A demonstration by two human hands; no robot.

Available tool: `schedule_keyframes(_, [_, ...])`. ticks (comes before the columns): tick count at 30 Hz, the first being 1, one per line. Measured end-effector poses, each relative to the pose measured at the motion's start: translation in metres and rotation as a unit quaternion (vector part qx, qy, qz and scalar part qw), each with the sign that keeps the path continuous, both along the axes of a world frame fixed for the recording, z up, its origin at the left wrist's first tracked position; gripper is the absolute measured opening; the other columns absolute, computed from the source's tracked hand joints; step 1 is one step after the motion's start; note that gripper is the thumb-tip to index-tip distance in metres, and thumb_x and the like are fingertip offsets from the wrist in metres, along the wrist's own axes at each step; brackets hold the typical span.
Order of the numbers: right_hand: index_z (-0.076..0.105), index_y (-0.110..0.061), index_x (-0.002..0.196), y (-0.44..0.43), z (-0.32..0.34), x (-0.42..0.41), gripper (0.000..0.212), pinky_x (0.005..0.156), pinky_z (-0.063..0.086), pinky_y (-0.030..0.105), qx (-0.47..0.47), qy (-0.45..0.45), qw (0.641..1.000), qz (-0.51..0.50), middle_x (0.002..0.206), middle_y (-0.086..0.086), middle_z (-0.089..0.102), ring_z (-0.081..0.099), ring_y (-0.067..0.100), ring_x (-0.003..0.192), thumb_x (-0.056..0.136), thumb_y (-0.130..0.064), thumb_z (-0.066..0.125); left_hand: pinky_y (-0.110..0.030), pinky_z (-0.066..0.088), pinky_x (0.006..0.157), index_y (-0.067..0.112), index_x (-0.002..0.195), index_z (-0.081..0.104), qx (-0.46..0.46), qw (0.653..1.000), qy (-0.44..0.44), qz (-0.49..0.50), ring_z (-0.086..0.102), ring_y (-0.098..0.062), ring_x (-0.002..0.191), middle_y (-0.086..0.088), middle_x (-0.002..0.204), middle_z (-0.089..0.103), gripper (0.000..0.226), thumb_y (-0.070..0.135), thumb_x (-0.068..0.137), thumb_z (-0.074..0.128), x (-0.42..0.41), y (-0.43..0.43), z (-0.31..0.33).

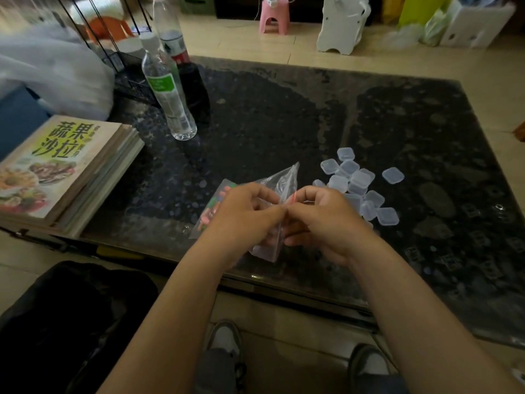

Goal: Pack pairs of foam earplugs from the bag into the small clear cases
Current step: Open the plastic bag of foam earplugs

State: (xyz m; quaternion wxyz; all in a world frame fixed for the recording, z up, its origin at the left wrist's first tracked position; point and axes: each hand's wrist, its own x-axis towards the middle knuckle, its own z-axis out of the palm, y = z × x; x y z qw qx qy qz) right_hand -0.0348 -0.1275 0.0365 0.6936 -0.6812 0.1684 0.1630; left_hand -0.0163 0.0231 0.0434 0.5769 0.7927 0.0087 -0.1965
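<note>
Left hand (244, 214) and right hand (321, 220): I see both pinching the mouth of the crumpled clear zip-top plastic bag (281, 180), with the thumbs meeting by its red seal strip. The bag sits over the near part of the dark speckled table (255, 115). Small multicoloured foam earplugs (211, 213) bunch in its left end, partly hidden behind the left hand. Just beside the right hand is a heap of small clear square plastic cases (355, 180), one lying apart. Far left are a clear water bottle (167, 92) and stacked cookbooks (65, 166).
</note>
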Motion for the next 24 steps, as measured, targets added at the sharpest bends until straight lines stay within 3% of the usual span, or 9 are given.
schedule_keyframes(4, [0.066,-0.008,0.093,-0.001,-0.001,0.001,0.007,0.057,0.059,0.031,0.056,0.01,0.998,-0.008,0.072,0.008,0.07,0.069,0.017,0.062,0.098,-0.013,0.065,-0.017,0.05,0.048,0.006,0.097,0.071,0.022,0.999,-0.037,-0.019,0.063,-0.007,0.051,-0.009,0.074,0.07,0.005,0.005,0.095,0.066,0.0,0.0,0.001])
schedule_keyframes(7, [0.065,-0.006,0.094,0.0,-0.002,0.002,0.005,0.06,0.06,0.033,0.035,-0.009,0.999,-0.014,0.073,0.01,0.07,0.069,0.018,0.063,0.098,-0.009,0.064,-0.016,0.047,0.045,0.008,0.089,0.07,0.042,0.998,-0.057,0.004,0.063,-0.006,0.048,-0.009,0.07,0.07,0.011,0.004,0.096,0.063,-0.001,-0.003,-0.001])
schedule_keyframes(12, [0.063,-0.006,0.097,-0.004,0.0,0.008,0.004,0.059,0.062,0.03,-0.123,-0.031,0.991,-0.033,0.085,0.012,0.071,0.071,0.018,0.067,0.098,-0.01,0.063,-0.036,0.058,0.049,0.015,0.077,0.063,0.103,0.984,-0.11,0.095,0.07,-0.019,0.054,-0.009,0.067,0.071,0.015,0.01,0.091,0.058,0.005,-0.005,-0.002])
schedule_keyframes(14, [0.063,-0.009,0.094,-0.016,-0.002,0.01,0.004,0.062,0.065,0.036,-0.206,-0.024,0.977,-0.047,0.087,0.01,0.07,0.071,0.018,0.066,0.098,-0.012,0.062,-0.035,0.059,0.047,0.012,0.073,0.062,0.088,0.975,-0.123,0.165,0.069,-0.016,0.049,-0.005,0.058,0.069,0.014,0.01,0.086,0.057,0.012,0.006,0.002])
schedule_keyframes(16, [0.064,-0.01,0.091,-0.025,-0.002,0.01,0.004,0.061,0.065,0.036,-0.232,-0.019,0.971,-0.05,0.084,0.008,0.07,0.07,0.019,0.065,0.095,-0.011,0.064,-0.049,0.063,0.057,0.015,0.069,0.064,0.088,0.97,-0.133,0.184,0.071,-0.022,0.052,-0.005,0.055,0.067,0.013,0.013,0.081,0.059,0.015,0.018,0.004])
schedule_keyframes(18, [0.064,-0.01,0.088,-0.027,-0.001,0.008,0.005,0.057,0.062,0.032,-0.245,-0.021,0.968,-0.043,0.083,0.008,0.069,0.07,0.02,0.067,0.092,-0.009,0.066,-0.055,0.063,0.065,0.02,0.066,0.065,0.11,0.966,-0.15,0.178,0.072,-0.026,0.056,-0.004,0.054,0.067,0.011,0.02,0.075,0.06,0.014,0.023,0.007])
schedule_keyframes(20, [0.063,-0.012,0.087,-0.026,-0.001,0.008,0.007,0.055,0.061,0.029,-0.268,-0.026,0.962,-0.037,0.083,0.007,0.069,0.07,0.019,0.069,0.089,-0.009,0.069,-0.05,0.062,0.073,0.021,0.066,0.065,0.139,0.956,-0.186,0.176,0.07,-0.025,0.056,-0.003,0.053,0.066,0.009,0.02,0.073,0.061,0.012,0.021,0.01])
schedule_keyframes(22, [0.062,-0.015,0.086,-0.026,-0.001,0.009,0.011,0.054,0.06,0.028,-0.288,-0.028,0.957,-0.035,0.083,0.006,0.069,0.07,0.019,0.07,0.088,-0.01,0.072,-0.037,0.059,0.078,0.021,0.066,0.064,0.18,0.939,-0.236,0.175,0.067,-0.019,0.055,-0.001,0.051,0.063,0.015,0.012,0.077,0.064,0.012,0.019,0.012])
schedule_keyframes(24, [0.063,-0.015,0.085,-0.026,-0.001,0.008,0.011,0.052,0.057,0.025,-0.307,-0.032,0.951,-0.034,0.084,0.004,0.068,0.069,0.018,0.071,0.088,-0.011,0.073,-0.02,0.051,0.069,0.019,0.068,0.064,0.201,0.928,-0.266,0.164,0.063,-0.016,0.055,0.0,0.052,0.061,0.017,0.007,0.08,0.065,0.01,0.019,0.014])
